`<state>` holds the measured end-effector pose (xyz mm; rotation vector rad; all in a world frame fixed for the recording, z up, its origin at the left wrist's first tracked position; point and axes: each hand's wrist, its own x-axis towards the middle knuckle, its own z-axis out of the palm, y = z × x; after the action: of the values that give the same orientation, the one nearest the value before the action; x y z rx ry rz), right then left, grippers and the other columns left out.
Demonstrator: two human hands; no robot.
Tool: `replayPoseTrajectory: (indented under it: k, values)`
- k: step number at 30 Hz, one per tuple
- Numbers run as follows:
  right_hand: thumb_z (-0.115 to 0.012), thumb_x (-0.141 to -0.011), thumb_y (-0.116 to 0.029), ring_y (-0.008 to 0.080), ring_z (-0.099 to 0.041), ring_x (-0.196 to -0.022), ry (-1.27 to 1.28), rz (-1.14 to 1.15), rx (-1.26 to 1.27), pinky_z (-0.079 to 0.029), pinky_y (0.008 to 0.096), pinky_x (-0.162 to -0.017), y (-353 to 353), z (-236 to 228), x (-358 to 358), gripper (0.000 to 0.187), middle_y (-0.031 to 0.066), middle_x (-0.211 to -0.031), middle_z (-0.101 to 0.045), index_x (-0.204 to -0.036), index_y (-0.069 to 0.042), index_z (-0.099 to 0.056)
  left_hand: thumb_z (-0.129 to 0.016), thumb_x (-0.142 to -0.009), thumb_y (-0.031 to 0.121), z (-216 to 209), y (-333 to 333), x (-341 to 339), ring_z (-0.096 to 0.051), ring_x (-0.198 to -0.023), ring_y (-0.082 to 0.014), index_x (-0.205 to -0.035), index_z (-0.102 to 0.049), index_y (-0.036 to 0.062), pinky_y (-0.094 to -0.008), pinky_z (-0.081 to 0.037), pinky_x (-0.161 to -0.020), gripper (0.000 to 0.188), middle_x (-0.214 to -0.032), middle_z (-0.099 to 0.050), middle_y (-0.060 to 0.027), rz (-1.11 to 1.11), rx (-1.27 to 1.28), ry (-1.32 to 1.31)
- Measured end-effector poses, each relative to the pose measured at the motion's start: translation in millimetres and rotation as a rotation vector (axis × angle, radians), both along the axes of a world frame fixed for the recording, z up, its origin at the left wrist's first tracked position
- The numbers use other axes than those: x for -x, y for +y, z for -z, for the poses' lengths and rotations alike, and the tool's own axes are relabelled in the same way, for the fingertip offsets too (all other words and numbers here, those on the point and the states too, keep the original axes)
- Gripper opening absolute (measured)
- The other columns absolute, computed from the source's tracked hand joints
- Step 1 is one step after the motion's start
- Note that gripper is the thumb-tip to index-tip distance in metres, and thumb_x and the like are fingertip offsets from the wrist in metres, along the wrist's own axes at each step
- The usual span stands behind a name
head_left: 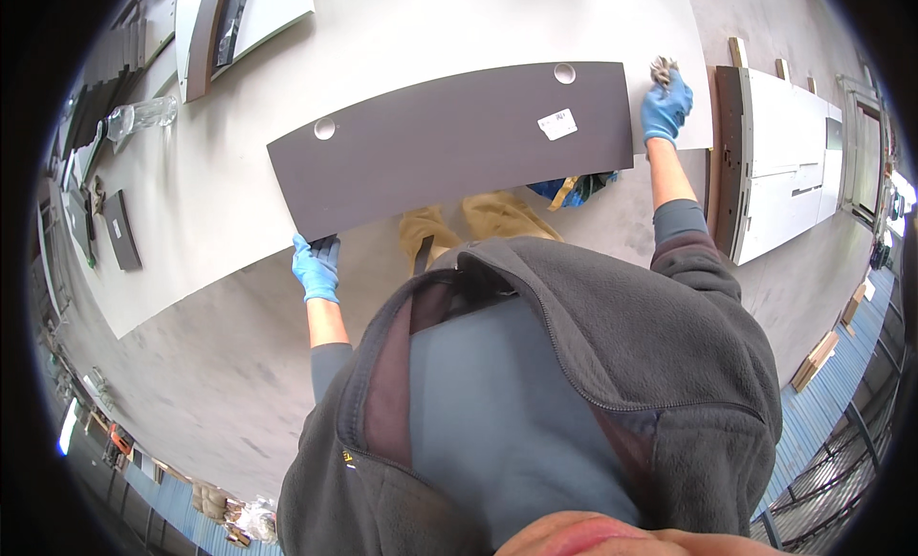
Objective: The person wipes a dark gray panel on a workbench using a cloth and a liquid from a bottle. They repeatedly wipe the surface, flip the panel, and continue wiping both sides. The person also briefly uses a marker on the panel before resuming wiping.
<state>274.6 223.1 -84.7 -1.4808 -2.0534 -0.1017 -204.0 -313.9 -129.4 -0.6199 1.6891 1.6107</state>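
Observation:
A long dark grey panel (449,140) with two round holes and a white label (557,124) lies across the white tabletop (402,30) in front of me. My left hand (316,267), in a blue glove, grips the panel at its near left corner, thumb toward the edge and fingers partly beneath. Just beyond the panel's right end, my right hand (667,109), also gloved in blue, is closed around a crumpled greyish rag (663,71) that pokes out past the fingers.
On the table's left are a clear bottle (143,118) and a small dark panel piece (121,231). White and dark panels (253,25) lie at the far left. Stacked white panels (779,159) stand to the right. A blue bag-like item (574,190) shows below the table edge.

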Motion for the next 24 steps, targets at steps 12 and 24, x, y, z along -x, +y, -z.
replayPoseTrajectory:
  k: [12, 24]
  values:
    - [-0.064, -0.087, -0.007, 0.0362, -0.066, -0.1, -0.379, -0.288, 0.353, -0.056, 0.0487, -0.085, -70, -17, 53, 0.028, 0.0125, -0.106, -0.069, -0.114, -0.013, -0.068, -0.052, -0.111, 0.05, 3, 0, 3, -0.069, -0.118, -0.0391, -0.135, -0.062, 0.0005, -0.058, -0.053, -0.107, 0.056, -0.129, -0.07, -0.0193, -0.029, 0.093, 0.042]
    - [-0.064, -0.084, -0.007, 0.032, -0.068, -0.097, -0.208, -0.8, 0.278, -0.055, 0.0433, -0.085, -135, -8, 218, 0.023, 0.0131, -0.106, -0.069, -0.107, -0.008, -0.066, -0.054, -0.11, 0.051, -2, 3, 1, -0.065, -0.124, -0.0396, -0.14, -0.057, 0.0001, -0.0593, -0.051, -0.111, 0.06, -0.135, -0.066, -0.02, 0.003, 0.053, 0.001]
